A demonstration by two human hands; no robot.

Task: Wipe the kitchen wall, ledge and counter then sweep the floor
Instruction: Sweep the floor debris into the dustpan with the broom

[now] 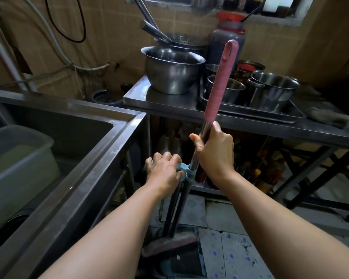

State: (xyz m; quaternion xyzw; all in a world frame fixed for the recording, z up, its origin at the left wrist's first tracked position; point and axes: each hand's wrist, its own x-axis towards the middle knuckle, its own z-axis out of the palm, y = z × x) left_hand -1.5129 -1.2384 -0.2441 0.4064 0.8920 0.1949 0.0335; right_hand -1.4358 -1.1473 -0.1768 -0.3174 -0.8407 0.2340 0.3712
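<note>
Right hand (pixel 214 152) grips broom (pixel 220 91) pole below pink sleeve; left hand (pixel 163 171) holds blue clip handle. Light, stiff, smooth metal; grip mid-pole.

A working kitchen: steel sink (pixel 101 125) left of the hands, steel counter (pixel 169 101) beyond them crowded with bowls (pixel 171 71) and pots (pixel 274 85), tiled wall (pixel 113 33) behind.

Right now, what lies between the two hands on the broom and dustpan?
In the head view, only the blue clip joining the dustpan handle to the broom pole separates the left hand from the right hand.
</note>
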